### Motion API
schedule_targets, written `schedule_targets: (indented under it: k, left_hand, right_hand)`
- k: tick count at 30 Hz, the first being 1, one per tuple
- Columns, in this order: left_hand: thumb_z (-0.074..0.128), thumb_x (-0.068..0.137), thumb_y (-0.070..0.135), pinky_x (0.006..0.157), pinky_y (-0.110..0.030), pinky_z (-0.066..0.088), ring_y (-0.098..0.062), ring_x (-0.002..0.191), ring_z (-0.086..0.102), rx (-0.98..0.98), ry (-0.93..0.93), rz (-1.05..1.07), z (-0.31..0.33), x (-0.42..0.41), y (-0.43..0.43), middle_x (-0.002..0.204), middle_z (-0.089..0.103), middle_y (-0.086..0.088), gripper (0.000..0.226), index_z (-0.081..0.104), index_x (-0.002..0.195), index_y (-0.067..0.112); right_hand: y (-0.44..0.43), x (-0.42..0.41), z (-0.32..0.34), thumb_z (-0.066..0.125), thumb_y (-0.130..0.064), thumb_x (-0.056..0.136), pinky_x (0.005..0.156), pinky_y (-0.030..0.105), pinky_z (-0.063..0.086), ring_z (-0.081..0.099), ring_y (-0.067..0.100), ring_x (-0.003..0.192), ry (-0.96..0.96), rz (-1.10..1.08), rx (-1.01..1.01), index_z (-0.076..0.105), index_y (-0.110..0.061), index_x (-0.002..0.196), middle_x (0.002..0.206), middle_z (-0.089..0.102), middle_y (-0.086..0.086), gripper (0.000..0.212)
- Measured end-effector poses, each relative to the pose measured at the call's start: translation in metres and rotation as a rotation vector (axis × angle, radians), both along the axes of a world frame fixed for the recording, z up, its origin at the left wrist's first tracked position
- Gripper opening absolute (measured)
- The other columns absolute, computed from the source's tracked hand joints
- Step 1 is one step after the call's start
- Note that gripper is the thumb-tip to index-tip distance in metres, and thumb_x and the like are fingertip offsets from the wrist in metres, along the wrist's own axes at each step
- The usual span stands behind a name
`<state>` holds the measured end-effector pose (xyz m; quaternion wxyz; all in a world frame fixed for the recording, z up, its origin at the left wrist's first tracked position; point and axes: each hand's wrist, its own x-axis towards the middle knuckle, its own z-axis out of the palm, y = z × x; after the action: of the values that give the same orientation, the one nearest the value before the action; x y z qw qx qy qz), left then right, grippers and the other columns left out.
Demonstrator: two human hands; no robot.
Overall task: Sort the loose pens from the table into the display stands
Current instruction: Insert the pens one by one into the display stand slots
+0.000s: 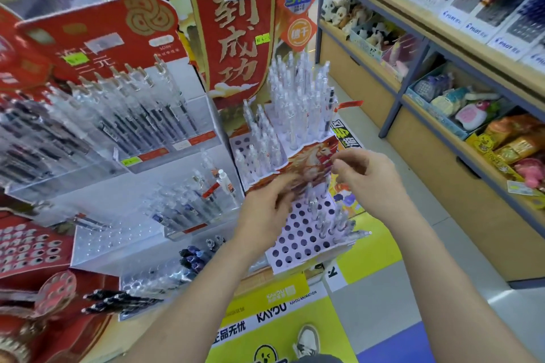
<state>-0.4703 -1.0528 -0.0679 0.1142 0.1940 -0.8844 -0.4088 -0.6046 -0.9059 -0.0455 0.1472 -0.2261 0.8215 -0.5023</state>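
Note:
A white tiered pen stand (298,240) full of round holes stands at the table's right end, with a red and orange horse strip (312,160) across its middle step. Clear pens (298,103) fill its upper tiers and a few clear pens (327,219) stand in the lower tier. My left hand (262,212) is blurred, its fingers stretched towards the strip's left part. My right hand (365,177) hovers at the strip's right end with fingertips drawn together; I cannot make out anything between them. Loose dark pens (118,300) and blue pens (191,256) lie on the table at lower left.
Acrylic bins of clear and black pens (141,115) rise at the left, behind a red holed stand (26,244). A tall red banner (236,23) stands at the back. Wooden shelves (442,47) with toys and pen racks line the right, across a floor aisle.

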Motion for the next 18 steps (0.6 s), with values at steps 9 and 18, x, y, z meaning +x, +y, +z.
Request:
schedule_targets:
  k: [9,18]
  left_hand:
    - [0.054,0.092,-0.003,0.060,-0.022,0.053,-0.011,0.060,0.063,0.344,0.290,0.251,0.065,0.143,-0.047,0.069,0.069,0.003,0.038,0.068,0.085,0.031]
    - [0.059,0.091,0.002,0.067,-0.023,0.051,-0.006,0.070,0.065,0.161,0.288,0.503,0.065,0.359,-0.141,0.076,0.071,0.013,0.032,0.070,0.086,0.032]
  right_hand:
    - [-0.063,0.113,0.071,0.059,-0.011,0.095,0.060,0.019,0.049,0.062,0.008,0.061,0.006,0.248,-0.124,0.069,-0.023,0.083,0.066,0.068,-0.005,0.020]
    - [-0.186,0.295,0.077,0.060,-0.007,0.094,0.067,0.039,0.053,0.063,0.014,0.063,0.032,0.550,-0.072,0.069,-0.023,0.081,0.072,0.069,0.000,0.021]
